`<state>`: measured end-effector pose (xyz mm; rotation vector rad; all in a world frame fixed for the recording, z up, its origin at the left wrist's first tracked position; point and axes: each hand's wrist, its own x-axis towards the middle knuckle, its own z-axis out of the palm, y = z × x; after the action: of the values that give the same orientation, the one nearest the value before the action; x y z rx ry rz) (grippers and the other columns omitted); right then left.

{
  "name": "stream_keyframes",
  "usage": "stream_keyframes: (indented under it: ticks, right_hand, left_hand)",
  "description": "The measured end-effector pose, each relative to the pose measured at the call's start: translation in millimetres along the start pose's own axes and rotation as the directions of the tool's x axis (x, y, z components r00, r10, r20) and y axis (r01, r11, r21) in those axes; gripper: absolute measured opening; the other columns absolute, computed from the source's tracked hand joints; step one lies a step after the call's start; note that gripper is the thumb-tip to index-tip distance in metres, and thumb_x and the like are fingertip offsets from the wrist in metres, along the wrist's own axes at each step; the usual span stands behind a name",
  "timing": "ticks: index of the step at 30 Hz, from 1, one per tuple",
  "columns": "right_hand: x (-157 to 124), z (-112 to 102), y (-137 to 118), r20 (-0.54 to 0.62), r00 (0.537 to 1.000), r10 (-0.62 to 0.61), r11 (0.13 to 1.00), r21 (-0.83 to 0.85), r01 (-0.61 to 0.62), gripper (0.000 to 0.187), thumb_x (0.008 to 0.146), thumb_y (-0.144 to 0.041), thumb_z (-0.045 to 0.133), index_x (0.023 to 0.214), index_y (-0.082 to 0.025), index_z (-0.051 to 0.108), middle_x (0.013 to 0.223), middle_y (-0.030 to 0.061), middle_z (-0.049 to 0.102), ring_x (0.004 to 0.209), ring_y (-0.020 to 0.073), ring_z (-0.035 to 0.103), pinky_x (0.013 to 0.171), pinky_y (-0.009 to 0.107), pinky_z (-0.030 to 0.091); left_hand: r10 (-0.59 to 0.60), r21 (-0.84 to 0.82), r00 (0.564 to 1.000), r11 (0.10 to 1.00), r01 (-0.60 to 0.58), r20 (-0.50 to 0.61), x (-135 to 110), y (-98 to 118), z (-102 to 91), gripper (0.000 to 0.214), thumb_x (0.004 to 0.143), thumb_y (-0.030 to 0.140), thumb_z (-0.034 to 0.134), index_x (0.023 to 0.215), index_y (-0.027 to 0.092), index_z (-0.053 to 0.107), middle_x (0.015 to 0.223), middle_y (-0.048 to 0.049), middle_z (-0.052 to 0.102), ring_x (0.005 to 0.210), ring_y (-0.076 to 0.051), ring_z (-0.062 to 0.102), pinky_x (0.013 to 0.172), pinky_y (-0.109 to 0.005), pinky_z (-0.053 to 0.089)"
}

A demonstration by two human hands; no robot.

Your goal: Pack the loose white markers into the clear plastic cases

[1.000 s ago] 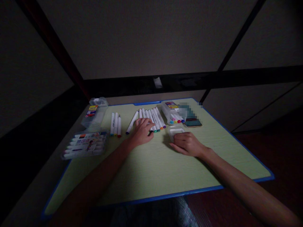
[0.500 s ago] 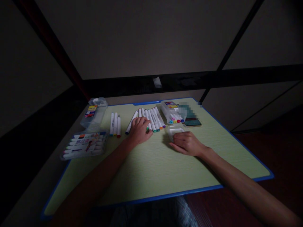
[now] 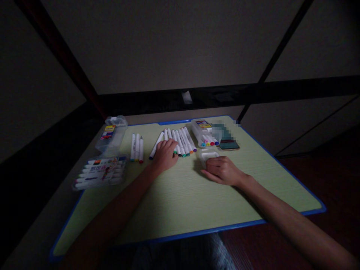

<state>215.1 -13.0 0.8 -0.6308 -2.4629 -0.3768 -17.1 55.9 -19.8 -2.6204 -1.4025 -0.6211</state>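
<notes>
My left hand (image 3: 164,154) lies on the near ends of a row of white markers (image 3: 182,140) with coloured caps, at the far middle of the green table (image 3: 182,202). Its fingers are curled together over one marker at the row's left side. My right hand (image 3: 223,170) rests on the table just right of it. Its fingers are curled against the near edge of a small clear plastic lid (image 3: 209,153).
Three more markers (image 3: 137,147) lie left of the row. A clear case of markers (image 3: 99,172) and an empty clear box (image 3: 112,135) sit at the far left. An open marker box (image 3: 204,135) and a dark flat object (image 3: 228,144) are at the far right. The table edge is blue.
My left hand has slid a little to the left along the marker row and its fingers have curled in. My right hand has stayed by the lid.
</notes>
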Motion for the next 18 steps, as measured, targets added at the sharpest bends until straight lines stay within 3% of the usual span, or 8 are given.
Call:
stream_keyframes:
  ticks: [18]
  right_hand:
    - [-0.2, 0.2, 0.1, 0.006, 1.000, -0.005, 1.000, 0.007, 0.005, 0.034, 0.089, -0.022, 0.043, 0.057, -0.017, 0.050, 0.053, -0.0012, 0.049, 0.051, 0.0097, 0.043, 0.053, 0.025, 0.030]
  left_hand:
    - [-0.024, 0.012, 0.998, 1.000, 0.023, 0.055, 1.5, 3.8, -1.0, 0.039, 0.068, 0.014, 0.046, 0.107, 0.017, 0.052, 0.105, -0.0077, 0.059, 0.095, -0.025, 0.047, 0.088, -0.040, 0.034]
